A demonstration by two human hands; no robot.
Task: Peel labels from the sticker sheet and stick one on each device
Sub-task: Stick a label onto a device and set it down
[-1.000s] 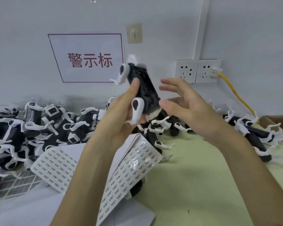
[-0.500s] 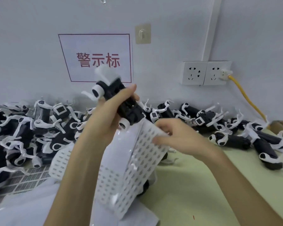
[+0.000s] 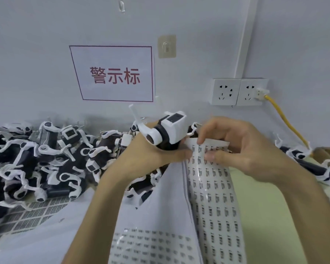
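Note:
My left hand (image 3: pixel 151 151) grips a black and white device (image 3: pixel 167 130) and also holds the top edge of the sticker sheet (image 3: pixel 213 197), which hangs down in front of me. The sheet is white with rows of small printed labels. My right hand (image 3: pixel 242 147) pinches the sheet near its top edge, thumb and fingers on the labels. A large pile of black and white devices (image 3: pixel 46 159) lies on the left of the table. More devices (image 3: pixel 309 164) lie at the right behind my right hand.
Used sticker sheets (image 3: pixel 32 216) lie flat at the lower left. The pale green table (image 3: pixel 265 216) shows at the right. A cardboard box (image 3: pixel 328 155) sits at the far right. On the wall are a red-lettered sign (image 3: pixel 114 75), sockets (image 3: pixel 238 91) and a yellow cable (image 3: pixel 286 119).
My left hand lowered the device from in front of the sign. My right hand, open a second ago, took hold of the sheet, which was lifted upright.

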